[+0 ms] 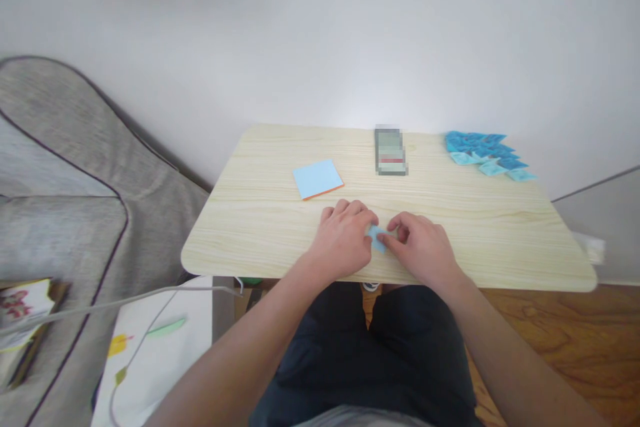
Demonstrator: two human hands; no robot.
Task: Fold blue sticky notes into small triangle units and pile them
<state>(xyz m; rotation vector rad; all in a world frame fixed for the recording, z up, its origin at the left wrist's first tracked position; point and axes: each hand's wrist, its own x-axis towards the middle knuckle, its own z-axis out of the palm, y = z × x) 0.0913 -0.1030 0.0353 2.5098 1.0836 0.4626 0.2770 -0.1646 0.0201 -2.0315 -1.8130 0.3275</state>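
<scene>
Both hands, left (346, 237) and right (423, 245), pinch the blue paper (378, 239) near the table's (270, 233) front edge, seemingly to steady small folds; the stack (318, 179) lies just beyond, perhaps for easy reach, folded pieces (483, 152) off right.

Over to the left of the worktop (260, 240) is a grey sofa (150, 227), with books (27, 320) lying on it. A pale cable (165, 290) passes beside the worktop's left end, and on its far side rises a plain wall (320, 33). Wooden flooring (550, 340) shows below its right end.
</scene>
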